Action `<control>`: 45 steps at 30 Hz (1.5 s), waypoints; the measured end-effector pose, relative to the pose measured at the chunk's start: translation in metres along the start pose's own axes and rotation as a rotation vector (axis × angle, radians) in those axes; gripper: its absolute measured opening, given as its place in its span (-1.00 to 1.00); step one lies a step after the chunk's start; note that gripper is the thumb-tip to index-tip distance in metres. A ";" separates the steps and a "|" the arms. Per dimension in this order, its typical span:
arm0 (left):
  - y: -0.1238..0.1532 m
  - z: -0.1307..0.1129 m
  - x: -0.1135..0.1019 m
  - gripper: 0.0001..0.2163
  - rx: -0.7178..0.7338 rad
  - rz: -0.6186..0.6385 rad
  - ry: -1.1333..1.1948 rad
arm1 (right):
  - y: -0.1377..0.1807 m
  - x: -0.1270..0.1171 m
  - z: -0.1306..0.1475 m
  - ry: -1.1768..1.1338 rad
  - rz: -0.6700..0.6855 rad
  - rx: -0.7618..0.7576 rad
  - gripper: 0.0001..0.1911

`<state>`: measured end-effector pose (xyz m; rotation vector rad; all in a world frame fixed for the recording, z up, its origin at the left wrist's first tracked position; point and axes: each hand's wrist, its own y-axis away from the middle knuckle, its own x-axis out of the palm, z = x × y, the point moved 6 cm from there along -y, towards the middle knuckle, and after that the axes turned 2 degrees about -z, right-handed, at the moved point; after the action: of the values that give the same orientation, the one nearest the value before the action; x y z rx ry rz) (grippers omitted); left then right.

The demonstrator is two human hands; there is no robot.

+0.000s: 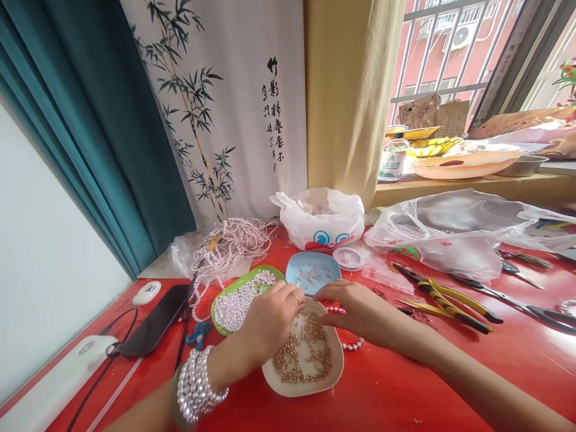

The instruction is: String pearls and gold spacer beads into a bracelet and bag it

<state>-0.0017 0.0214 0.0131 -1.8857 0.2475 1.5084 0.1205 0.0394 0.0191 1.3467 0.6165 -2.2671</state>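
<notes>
Head view. Left hand [281, 306]: bent at the knuckles, fingers curled downward and inward, with a gold ring [295, 297] on one finger; fingertips hidden, so cannot tell whether gripping anything. Right hand [348, 303]: palm down, fingers loosely bent and reaching toward the left hand; grip likewise impossible to tell. Both above the far part of a cream tray [302, 390].

Gold beads [308, 378] spread in the cream tray, beneath and nearer the wearer than the fingers. Pearl strand [353, 345] in two visible pieces, one just beyond the tray's right rim, the other [335, 310] close under the right hand; cannot tell whether continuous.

Green tray [252, 273] of white beads [238, 306] just beside the left hand, partly behind it. Blue tray [291, 270] of small metal pins [312, 276] directly beyond both hands. Pliers [443, 303] and scissors [508, 303] to the right, beyond the right forearm. Bare red tabletop [382, 396] between the cream tray and the right forearm, and along the tray's near edge; tightest room on the far side, among the trays.
</notes>
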 end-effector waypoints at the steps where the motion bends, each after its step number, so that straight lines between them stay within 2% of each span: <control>1: 0.000 0.000 -0.001 -0.84 0.002 -0.005 0.008 | -0.001 0.002 0.002 -0.063 -0.013 0.008 -0.77; 8: -0.003 0.005 -0.014 -0.85 -0.013 -0.061 0.162 | -0.006 0.011 -0.004 -0.566 0.053 0.088 -0.85; 10: -0.004 0.007 -0.018 -0.85 -0.045 -0.066 0.231 | -0.006 0.013 -0.002 -0.623 0.068 0.116 -0.82; 14: -0.006 0.009 -0.022 -0.84 -0.117 -0.041 0.324 | -0.004 0.012 0.005 -0.426 0.015 0.114 -0.81; 20: -0.006 0.015 -0.018 -0.85 -0.206 0.032 0.398 | -0.002 0.011 0.017 -0.133 -0.028 -0.111 -0.68; 27: -0.005 0.019 -0.005 -0.84 -0.279 0.099 0.633 | 0.000 0.023 0.020 0.101 -0.125 -0.170 -0.72; 29: -0.005 0.024 -0.002 -0.83 -0.313 0.117 0.662 | 0.000 0.025 0.017 0.117 -0.109 -0.138 -0.72; 32: -0.004 0.033 0.002 -0.86 -0.338 0.123 0.571 | -0.001 0.023 0.008 0.131 -0.086 -0.014 -0.70; 39: 0.001 0.034 0.033 -0.92 -0.197 0.228 0.392 | -0.003 0.024 0.003 0.102 -0.070 0.092 -0.68; 45: 0.006 0.026 0.038 -0.91 -0.126 0.235 0.259 | -0.002 0.027 0.002 0.040 -0.068 0.124 -0.71</control>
<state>-0.0137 0.0439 -0.0260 -2.2180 0.5184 1.4548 0.1063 0.0364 -0.0038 1.4535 0.5503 -2.3723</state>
